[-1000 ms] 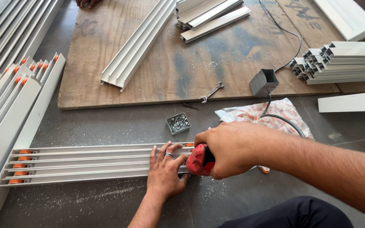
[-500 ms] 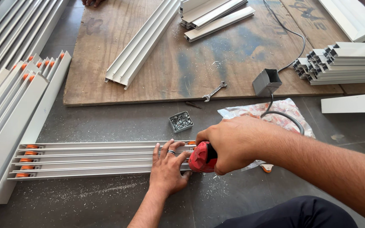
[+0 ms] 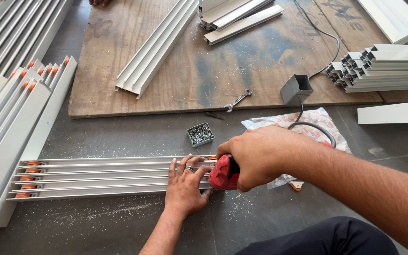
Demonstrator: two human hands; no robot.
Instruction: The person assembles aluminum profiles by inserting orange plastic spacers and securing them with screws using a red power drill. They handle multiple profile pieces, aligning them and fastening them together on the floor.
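A worker's left hand [image 3: 185, 186] lies flat, fingers spread, pinning a bundle of aluminium track profiles [image 3: 105, 177] to the grey floor [image 3: 119, 137], while the right hand [image 3: 256, 156] is clamped around a red power drill [image 3: 223, 173] pressed against the bundle's near end. A small box of screws [image 3: 200, 134] sits just beyond, near a spanner [image 3: 237, 100] on the plywood board [image 3: 242, 66]. The bracing fingers rest right beside the tool's working end; a slip off the smooth metal could likely carry it into them, and the trailing black cord [image 3: 315, 130] could snag.
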